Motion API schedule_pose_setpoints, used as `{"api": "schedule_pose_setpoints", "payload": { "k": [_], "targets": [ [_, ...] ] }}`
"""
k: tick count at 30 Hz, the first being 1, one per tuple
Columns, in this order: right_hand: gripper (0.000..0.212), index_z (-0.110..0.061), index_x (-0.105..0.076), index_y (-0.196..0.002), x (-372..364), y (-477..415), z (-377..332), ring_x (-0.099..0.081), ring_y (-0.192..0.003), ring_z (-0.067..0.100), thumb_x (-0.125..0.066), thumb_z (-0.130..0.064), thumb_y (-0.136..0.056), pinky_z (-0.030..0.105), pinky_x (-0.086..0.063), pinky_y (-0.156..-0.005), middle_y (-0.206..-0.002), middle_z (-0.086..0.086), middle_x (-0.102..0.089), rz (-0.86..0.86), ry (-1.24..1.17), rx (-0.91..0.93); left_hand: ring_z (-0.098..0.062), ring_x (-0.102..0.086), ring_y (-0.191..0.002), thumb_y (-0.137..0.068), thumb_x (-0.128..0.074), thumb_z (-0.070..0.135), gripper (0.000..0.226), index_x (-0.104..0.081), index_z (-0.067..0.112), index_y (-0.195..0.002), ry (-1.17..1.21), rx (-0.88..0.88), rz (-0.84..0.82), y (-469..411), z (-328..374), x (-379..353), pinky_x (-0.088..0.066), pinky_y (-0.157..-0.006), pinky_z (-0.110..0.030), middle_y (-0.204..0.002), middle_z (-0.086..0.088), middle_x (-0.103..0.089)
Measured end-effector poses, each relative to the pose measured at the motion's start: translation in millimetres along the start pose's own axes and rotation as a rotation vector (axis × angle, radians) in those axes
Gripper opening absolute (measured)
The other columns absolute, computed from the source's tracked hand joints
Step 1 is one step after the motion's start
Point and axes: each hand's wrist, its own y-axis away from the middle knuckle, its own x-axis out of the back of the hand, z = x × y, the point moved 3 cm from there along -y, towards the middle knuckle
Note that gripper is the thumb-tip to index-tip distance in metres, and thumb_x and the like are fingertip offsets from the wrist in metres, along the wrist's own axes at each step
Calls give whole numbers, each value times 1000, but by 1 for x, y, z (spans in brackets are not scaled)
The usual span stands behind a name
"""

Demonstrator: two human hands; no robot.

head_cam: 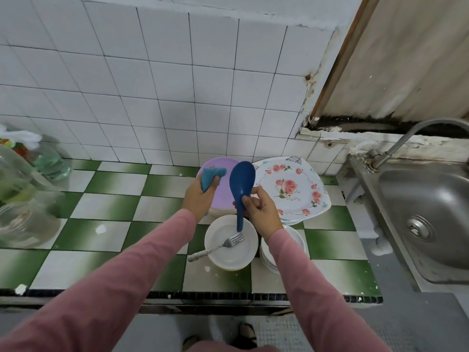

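- Right hand (261, 209) grips a blue rice spoon (241, 184) by its handle, scoop upward.
- Left hand (200, 196) clutches a blue cloth (212, 176).
- Below them: white bowl (231, 242) holding a fork (218, 246), on the checkered tabletop (114, 199).

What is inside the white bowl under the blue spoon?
A metal fork lies in the white bowl, prongs inside, handle poking out over the rim. The bowl seems to top a stack; anything between those dishes is covered.

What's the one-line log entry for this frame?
left hand: grips blue cloth | right hand: holds blue rice paddle | fork: in white bowl
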Motion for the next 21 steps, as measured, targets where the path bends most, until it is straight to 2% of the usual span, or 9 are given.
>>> {"api": "schedule_pose_setpoints", "payload": {
  "k": [2, 4, 7, 8, 10, 13, 16, 19, 21],
  "targets": [
    [12, -26, -54, -105, -1, 4, 0, -71, -102, 21, -48, -15, -105, 42, -55, -98, -102, 3, -75, -8, -70, -24, -58, -51, -105, -100, -51, 39, 33, -57, 14, -121, 26, 10, 13, 6, -1, -2, -47, -90, -64, -119, -34, -55],
    [10, -24, -54, -105, -2, 7, 0, -72, -99, 19, -49, -15, -104, 40, -57, -95, -105, 6, -74, -9, -123, -47, -52, -47, -81, -99, -52, 39, 29, -58, 18, -119, 49, 8, 29, 9, -2, -3, -52, -80, -61, -109, -34, -56],
    [5, -23, -53, -104, -3, 8, 4, -73, -94, 20, -49, -20, -105, 41, -59, -90, -106, 9, -74, 18, -137, -100, -30, -44, -68, -98, -52, 43, 35, -57, 19, -124, 44, 17, 56, 11, -7, -3, -46, -42, -26, -83, -11, -51],
    [5, -22, -53, -105, -3, 8, 6, -73, -91, 20, -48, -22, -105, 41, -59, -89, -105, 8, -75, 30, -135, -124, -31, -46, -70, -98, -52, 44, 39, -56, 20, -128, 38, 11, 68, 12, -7, -3, -47, -44, -24, -85, -9, -53],
    [9, -21, -51, -109, -4, 7, 7, -72, -82, 19, -45, -27, -106, 38, -61, -83, -98, 5, -76, 38, -135, -170, -49, -55, -87, -98, -51, 46, 47, -51, 22, -139, 34, -6, 84, 12, -8, -4, -58, -69, -41, -99, -21, -61],
    [11, -21, -50, -110, -5, 7, 5, -67, -74, 20, -42, -28, -107, 32, -58, -71, -95, 7, -71, 19, -212, -223, -49, -54, -113, -98, -52, 44, 50, -47, 25, -143, 81, -14, 108, 14, -4, -6, -50, -93, -54, -117, -20, -63],
    [16, -21, -52, -117, -7, 8, 2, -60, -72, 18, -39, -26, -108, 30, -55, -64, -91, 8, -65, -18, -280, -279, -35, -59, -111, -99, -53, 37, 46, -47, 25, -144, 101, -56, 169, 16, 6, -9, -49, -97, -48, -121, -8, -64],
    [27, -19, -55, -125, -12, 12, 0, -56, -71, 17, -40, -34, -107, 29, -50, -57, -94, 10, -64, -86, -420, -361, -5, -54, -114, -100, -54, 28, 44, -44, 32, -142, 72, -192, 209, 18, 20, -12, -44, -103, -20, -132, 10, -55],
    [42, -20, -57, -126, -17, 15, -5, -53, -67, 16, -37, -50, -105, 25, -46, -52, -94, 10, -63, -151, -566, -407, -9, -48, -129, -100, -54, 23, 50, -38, 33, -146, -33, -326, 128, 16, 26, -17, -40, -110, -28, -145, 7, -47]
  ]
}}
